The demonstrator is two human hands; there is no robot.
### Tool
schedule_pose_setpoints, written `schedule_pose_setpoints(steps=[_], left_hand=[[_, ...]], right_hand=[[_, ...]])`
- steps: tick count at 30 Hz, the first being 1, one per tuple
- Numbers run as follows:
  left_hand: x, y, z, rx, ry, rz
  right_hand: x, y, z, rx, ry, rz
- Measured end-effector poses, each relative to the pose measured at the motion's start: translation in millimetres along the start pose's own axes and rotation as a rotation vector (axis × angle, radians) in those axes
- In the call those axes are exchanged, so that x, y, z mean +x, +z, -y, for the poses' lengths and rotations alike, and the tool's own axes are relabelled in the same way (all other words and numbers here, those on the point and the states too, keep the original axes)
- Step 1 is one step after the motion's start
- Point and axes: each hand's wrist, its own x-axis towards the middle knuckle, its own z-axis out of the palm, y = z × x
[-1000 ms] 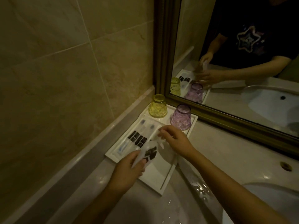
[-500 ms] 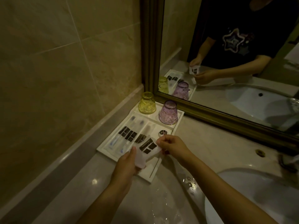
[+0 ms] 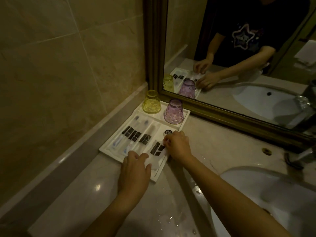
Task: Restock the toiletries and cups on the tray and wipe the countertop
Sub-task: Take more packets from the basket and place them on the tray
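A white tray (image 3: pixel 185 115) sits on the countertop (image 3: pixel 213 142) in the corner by the mirror. At its back stand a yellow cup (image 3: pixel 151 102) and a purple cup (image 3: pixel 173 111), both upside down. Three wrapped toiletry packets (image 3: pixel 135 134) with black labels lie in its left compartment. A small round black-and-white item (image 3: pixel 167 132) lies in the right compartment. A clear packet with a black label (image 3: pixel 156 150) lies flat in the right compartment. My left hand (image 3: pixel 136 170) presses its near end and my right hand (image 3: pixel 177 145) pinches its far edge.
A white sink basin (image 3: pixel 266 194) lies to the right, with a faucet (image 3: pixel 301 156) behind it. Water drops (image 3: pixel 196 190) lie on the counter between tray and sink. The framed mirror (image 3: pixel 239 115) and the tiled wall (image 3: pixel 68 74) close off the back and left.
Both hands have lowered the clear packet from above the tray until it lies flat in the right compartment. The view has shifted slightly.
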Motion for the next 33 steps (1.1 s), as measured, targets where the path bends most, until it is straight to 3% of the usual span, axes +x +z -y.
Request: schedule_pose_setpoints(steps=[4,8,16,20,28,33], left_hand=[[9,10,-3,0.07,0.18,0.053],[10,17,3,0.079,0.18,0.134],[15,3,-5,0.116,0.171,0.186],[18,-12,-9,0.136,0.159,0.129],[17,-43,-38,0.247,0.175,0.328],[-9,-48,-92,0.23,0.335,0.386]], right_hand=[[-12,5,8,-0.001,-0.079,-0.047],[-24,15,11,-0.098,-0.113,0.042],[-36,15,14,-0.089,-0.06,0.001],[-52,0,6,-0.066,-0.008,-0.014],[-90,-61,-15,-0.105,0.171,0.1],[-155,-95,-34,-0.087,0.267,0.089]])
